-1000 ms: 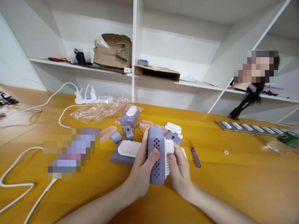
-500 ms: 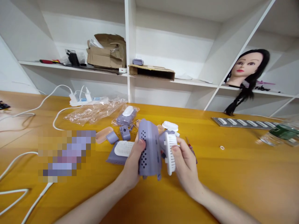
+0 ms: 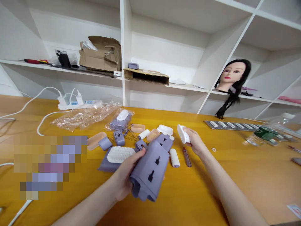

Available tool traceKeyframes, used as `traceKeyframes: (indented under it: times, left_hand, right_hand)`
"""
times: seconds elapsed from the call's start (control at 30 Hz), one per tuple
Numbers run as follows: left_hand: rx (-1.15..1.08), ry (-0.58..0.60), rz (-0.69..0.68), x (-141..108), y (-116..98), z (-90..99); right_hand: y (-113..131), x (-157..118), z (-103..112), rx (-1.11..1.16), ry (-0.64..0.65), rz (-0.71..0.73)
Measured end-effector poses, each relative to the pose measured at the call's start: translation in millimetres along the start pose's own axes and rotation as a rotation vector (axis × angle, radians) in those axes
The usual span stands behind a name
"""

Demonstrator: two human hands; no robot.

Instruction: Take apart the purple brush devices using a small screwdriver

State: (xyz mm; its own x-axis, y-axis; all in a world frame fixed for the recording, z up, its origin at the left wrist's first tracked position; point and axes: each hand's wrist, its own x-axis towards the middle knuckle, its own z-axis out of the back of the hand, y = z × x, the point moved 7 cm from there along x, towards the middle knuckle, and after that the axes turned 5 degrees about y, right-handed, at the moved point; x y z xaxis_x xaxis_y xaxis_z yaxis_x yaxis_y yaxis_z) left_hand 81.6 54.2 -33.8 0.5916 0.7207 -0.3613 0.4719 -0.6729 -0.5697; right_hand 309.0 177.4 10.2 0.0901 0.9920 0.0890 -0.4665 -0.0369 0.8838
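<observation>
My left hand (image 3: 125,175) is closed around a purple plastic housing (image 3: 154,168), tilted so that the face with dark keyhole-like slots shows. To the right and farther back, my right hand (image 3: 194,141) grips a white bristle brush head (image 3: 182,134), held clear of the housing. Beneath it lie a small screwdriver (image 3: 187,157) with a reddish handle and a white cylinder (image 3: 174,158). Another purple housing with a white bristle pad (image 3: 121,154) lies beside my left hand. A further white brush head (image 3: 165,129) rests behind the held housing.
Orange trays (image 3: 138,127), small purple parts (image 3: 119,138) and thin springs are scattered behind my hands. Clear plastic wrapping (image 3: 87,113) and a power strip (image 3: 77,104) lie at the back left. A metal strip (image 3: 232,125), a bottle (image 3: 263,132) and a mannequin head (image 3: 232,75) are rightward.
My right hand has carried the white brush head away from the housing, rightward and back. The housing has turned from its perforated side to its slotted face. My view has shifted slightly right.
</observation>
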Motion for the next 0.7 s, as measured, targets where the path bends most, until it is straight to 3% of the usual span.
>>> traceKeyframes:
  times: [0.13,0.3,0.57,0.7]
  left_hand:
    - [0.236,0.064,0.023,0,8,-3.5]
    - [0.606,0.047,0.048,-2,7,-1.8]
    - [0.895,0.146,0.009,-5,-2,-7.0]
    - [1.050,0.117,-0.110,-1,-12,-3.1]
  right_hand:
    - [-13,6,5,-0.373,-0.054,-0.069]
    - [-15,2,-5,-0.700,0.005,-0.115]
    - [-28,4,-15,-0.891,0.107,-0.160]
    - [-27,3,-16,-0.933,0.115,-0.151]
